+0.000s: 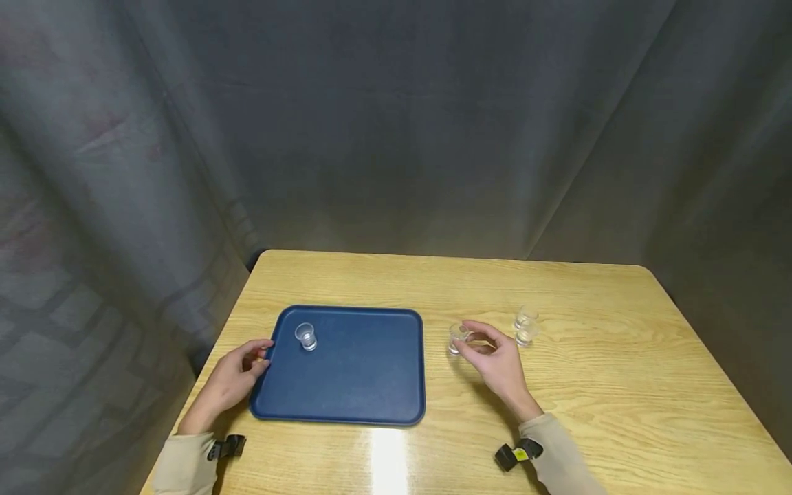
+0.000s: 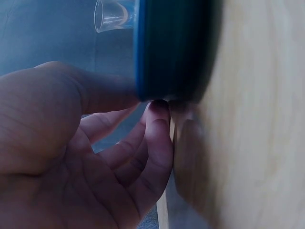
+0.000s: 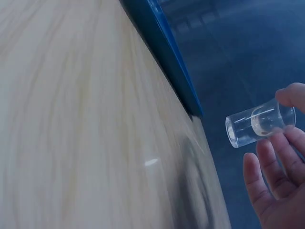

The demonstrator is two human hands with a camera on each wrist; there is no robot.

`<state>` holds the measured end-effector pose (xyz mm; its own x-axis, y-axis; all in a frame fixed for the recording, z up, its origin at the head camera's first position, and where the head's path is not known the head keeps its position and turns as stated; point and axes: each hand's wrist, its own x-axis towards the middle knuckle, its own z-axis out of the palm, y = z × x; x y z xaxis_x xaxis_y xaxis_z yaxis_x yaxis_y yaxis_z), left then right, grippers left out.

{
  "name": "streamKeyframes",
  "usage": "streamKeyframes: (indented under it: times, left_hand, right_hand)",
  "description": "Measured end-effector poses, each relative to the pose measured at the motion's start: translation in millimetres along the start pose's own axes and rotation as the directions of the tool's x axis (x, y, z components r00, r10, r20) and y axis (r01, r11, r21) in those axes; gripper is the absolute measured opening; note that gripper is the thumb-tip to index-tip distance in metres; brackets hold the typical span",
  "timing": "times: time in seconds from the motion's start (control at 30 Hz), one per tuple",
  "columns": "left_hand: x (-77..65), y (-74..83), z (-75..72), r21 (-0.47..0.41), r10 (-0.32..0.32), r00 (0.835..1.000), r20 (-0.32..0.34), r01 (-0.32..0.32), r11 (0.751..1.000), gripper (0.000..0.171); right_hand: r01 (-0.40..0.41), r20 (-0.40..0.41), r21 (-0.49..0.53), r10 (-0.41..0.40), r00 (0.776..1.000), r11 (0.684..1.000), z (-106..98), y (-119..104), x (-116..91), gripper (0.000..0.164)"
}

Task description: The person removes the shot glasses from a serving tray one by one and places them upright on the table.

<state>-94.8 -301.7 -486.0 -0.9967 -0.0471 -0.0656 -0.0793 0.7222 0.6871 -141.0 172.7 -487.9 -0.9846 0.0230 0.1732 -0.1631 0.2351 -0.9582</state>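
Observation:
My right hand [image 1: 497,361] pinches a small clear shot glass [image 3: 262,121] near its rim, thumb on one side and fingertips on the other. The glass is held above the table, just right of the blue tray [image 1: 365,385]. My left hand [image 1: 232,378] holds the tray's left edge, thumb at the rim and curled fingertips against its side. On the tray, near its upper left corner, stands another shot glass [image 1: 306,336]. Two more shot glasses stand close together beyond my right hand, one farther back [image 1: 526,316] and one nearer [image 1: 524,335].
The wooden table [image 1: 619,371] stretches well to the right of the glasses. Dark grey curtains [image 1: 396,137] hang behind it and at both sides. Each wrist wears a black strap with a small device. A bright reflection lies near the table's front.

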Motion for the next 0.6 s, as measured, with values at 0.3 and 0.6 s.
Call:
streamKeyframes:
  times: [0.3,0.6]
  left_hand:
    - [0.2,-1.7,2.4,-0.019,0.031,0.999,-0.013,-0.031,0.999,0.035]
    - [0.1,-1.9,1.5,-0.023,0.02,1.0,-0.01,-0.02,1.0,0.035]
  right_hand:
    - [-0.004,-0.091,-0.08,-0.003,0.996,0.997,-32,3,-7,0.034]
    - [-0.043,-0.162,-0.136,0.02,0.987,0.99,-56,16,-15,0.034]
